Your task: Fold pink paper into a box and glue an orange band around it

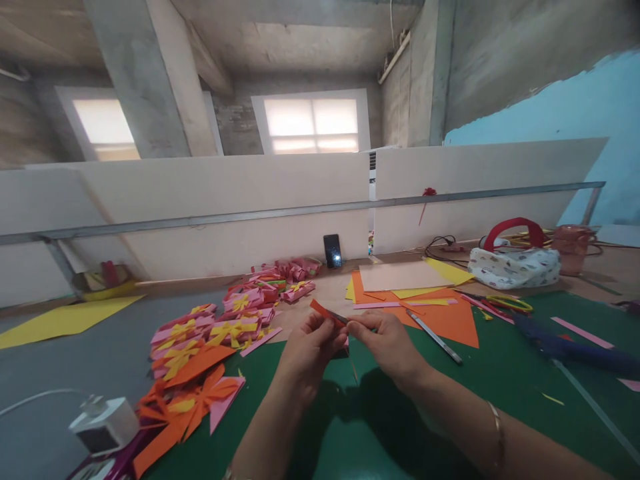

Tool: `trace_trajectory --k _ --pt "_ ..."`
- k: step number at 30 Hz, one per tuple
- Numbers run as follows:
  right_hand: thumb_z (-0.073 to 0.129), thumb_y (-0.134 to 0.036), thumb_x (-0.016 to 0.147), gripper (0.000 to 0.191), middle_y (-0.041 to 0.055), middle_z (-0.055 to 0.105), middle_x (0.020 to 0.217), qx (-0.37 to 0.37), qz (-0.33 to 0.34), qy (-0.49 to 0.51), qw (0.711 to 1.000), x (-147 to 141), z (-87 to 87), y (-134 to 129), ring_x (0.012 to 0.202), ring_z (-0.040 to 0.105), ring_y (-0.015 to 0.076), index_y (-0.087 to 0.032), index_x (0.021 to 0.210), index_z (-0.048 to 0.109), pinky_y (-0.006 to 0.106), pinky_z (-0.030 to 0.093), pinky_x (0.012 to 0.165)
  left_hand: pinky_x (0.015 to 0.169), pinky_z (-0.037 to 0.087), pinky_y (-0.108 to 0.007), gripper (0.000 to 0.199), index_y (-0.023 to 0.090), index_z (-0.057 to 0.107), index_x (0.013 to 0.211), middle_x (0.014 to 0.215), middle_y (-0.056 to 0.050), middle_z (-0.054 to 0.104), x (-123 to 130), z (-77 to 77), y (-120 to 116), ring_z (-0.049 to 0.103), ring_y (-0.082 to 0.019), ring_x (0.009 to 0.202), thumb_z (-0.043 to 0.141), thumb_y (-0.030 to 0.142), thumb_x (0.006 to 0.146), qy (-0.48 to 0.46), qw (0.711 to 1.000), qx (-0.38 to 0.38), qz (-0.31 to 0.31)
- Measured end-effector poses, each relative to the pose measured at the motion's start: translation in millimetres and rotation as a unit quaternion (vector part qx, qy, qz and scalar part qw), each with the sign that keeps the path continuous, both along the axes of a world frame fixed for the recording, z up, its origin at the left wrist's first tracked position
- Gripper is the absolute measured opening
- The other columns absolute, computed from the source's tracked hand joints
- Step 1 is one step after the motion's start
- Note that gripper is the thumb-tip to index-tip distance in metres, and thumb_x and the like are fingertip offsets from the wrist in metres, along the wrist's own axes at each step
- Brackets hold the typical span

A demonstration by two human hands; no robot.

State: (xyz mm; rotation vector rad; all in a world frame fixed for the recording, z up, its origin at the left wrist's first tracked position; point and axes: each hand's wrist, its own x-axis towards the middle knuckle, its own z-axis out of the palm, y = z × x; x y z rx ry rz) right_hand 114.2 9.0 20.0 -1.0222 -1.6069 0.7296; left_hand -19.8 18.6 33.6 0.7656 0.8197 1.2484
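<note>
My left hand (317, 340) is closed, pinching a narrow orange paper strip (320, 309) between thumb and fingers above the green mat (280, 413). At the strip's darker right end, my right hand (383, 339) is closed with thumb and forefinger pinched together. Whether a thin tool lies between the hands I cannot make out. Beneath my left hand, a small pink and dark piece (344, 347) is mostly hidden. Just right of my right hand lies a utility knife (435, 337), partly over orange paper sheets (463, 323).
Left of my hands lie pink bundles with yellow paper flowers (235, 330) and orange paper cutouts (200, 393). A phone (333, 251) leans on the white partition. Yellow-handled scissors (510, 304), a blue glue gun (575, 343), a cloth bag (515, 267) and a pink jug (573, 250) are rightward.
</note>
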Motion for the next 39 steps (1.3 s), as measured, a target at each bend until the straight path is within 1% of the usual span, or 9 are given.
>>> trace_trajectory --k 7,12,17,21,26,30,33,36,39 --pt "0.053 -0.022 0.079 0.023 0.0024 0.066 0.066 -0.005 0.026 0.031 0.999 -0.5 4.3 -1.0 0.076 0.059 0.0194 -0.016 0.079 0.075 0.029 0.043 0.075 0.059 0.055 -0.019 0.006 0.013 0.058 0.085 0.075 -0.004 0.066 1.6 2.2 -3.4 0.064 -0.010 0.063 0.055 0.008 0.081 0.038 0.998 0.038 0.021" --pt "0.053 -0.022 0.080 0.024 0.0030 0.067 0.072 -0.002 0.039 0.043 0.998 -1.1 6.4 -2.2 0.080 0.059 0.0201 -0.017 0.087 0.075 0.030 0.043 0.076 0.058 0.054 -0.018 0.014 0.015 0.060 0.092 0.084 -0.005 0.067 1.2 -4.3 -0.9 0.066 -0.013 0.069 0.062 0.017 0.078 0.052 0.997 0.060 0.013" --pt "0.053 -0.024 0.081 0.023 0.0022 0.065 0.068 -0.005 0.048 0.048 0.998 -1.9 9.3 -3.8 0.076 0.058 0.0184 -0.016 0.082 0.074 0.028 0.042 0.071 0.054 0.052 -0.016 0.017 0.015 0.062 0.090 0.075 -0.003 0.064 -1.2 -10.3 2.6 0.063 -0.009 0.059 0.066 0.021 0.075 0.066 0.996 0.066 0.000" --pt "0.052 -0.025 0.082 0.024 0.0017 0.065 0.067 -0.009 0.045 0.040 0.998 -2.3 10.0 -5.5 0.069 0.056 0.0161 -0.015 0.074 0.073 0.026 0.040 0.066 0.059 0.055 -0.021 0.020 0.013 0.062 0.089 0.076 -0.005 0.065 -1.4 -14.3 5.0 0.065 -0.013 0.065 0.069 0.024 0.073 0.068 0.995 0.067 -0.012" --pt "0.052 -0.024 0.083 0.023 0.0029 0.068 0.079 0.004 0.026 0.021 0.999 -2.3 7.9 -4.9 0.079 0.057 0.0179 -0.018 0.083 0.074 0.027 0.040 0.073 0.058 0.054 -0.020 0.028 0.012 0.063 0.086 0.075 -0.005 0.065 0.3 -16.7 5.9 0.065 -0.013 0.065 0.073 0.030 0.067 0.069 0.993 0.094 -0.007" --pt "0.052 -0.024 0.084 0.022 0.0030 0.067 0.085 0.009 0.002 0.001 1.000 -3.4 5.6 -4.3 0.082 0.056 0.0184 -0.020 0.087 0.073 0.028 0.039 0.076 0.056 0.055 -0.022 0.028 0.014 0.061 0.085 0.071 -0.003 0.065 2.1 -14.8 4.9 0.064 -0.013 0.060 0.074 0.028 0.065 0.082 0.992 0.096 0.021" --pt "0.052 -0.025 0.085 0.022 0.0031 0.065 0.083 0.016 -0.006 -0.008 1.000 -3.5 5.1 -4.8 0.084 0.055 0.0192 -0.021 0.090 0.073 0.030 0.039 0.077 0.047 0.050 -0.017 0.028 0.015 0.060 0.086 0.068 -0.001 0.064 1.6 -12.0 4.3 0.061 -0.010 0.053 0.073 0.027 0.065 0.092 0.989 0.102 0.045" --pt "0.053 -0.027 0.085 0.023 0.0027 0.062 0.080 0.020 -0.014 -0.010 1.000 -2.6 6.9 -6.7 0.085 0.054 0.0197 -0.024 0.096 0.072 0.030 0.039 0.077 0.037 0.037 -0.011 0.026 0.014 0.060 0.081 0.058 0.003 0.059 -1.1 -9.7 4.5 0.052 -0.004 0.044 0.073 0.027 0.062 0.087 0.988 0.115 0.062" --pt "0.053 -0.027 0.085 0.022 0.0027 0.061 0.079 0.025 -0.021 -0.015 0.999 -1.4 9.3 -9.1 0.082 0.053 0.0189 -0.024 0.095 0.073 0.030 0.038 0.076 0.037 0.035 -0.009 0.027 0.013 0.058 0.075 0.052 0.005 0.055 -3.9 -8.5 5.0 0.048 -0.003 0.042 0.076 0.026 0.058 0.065 0.991 0.093 0.075"
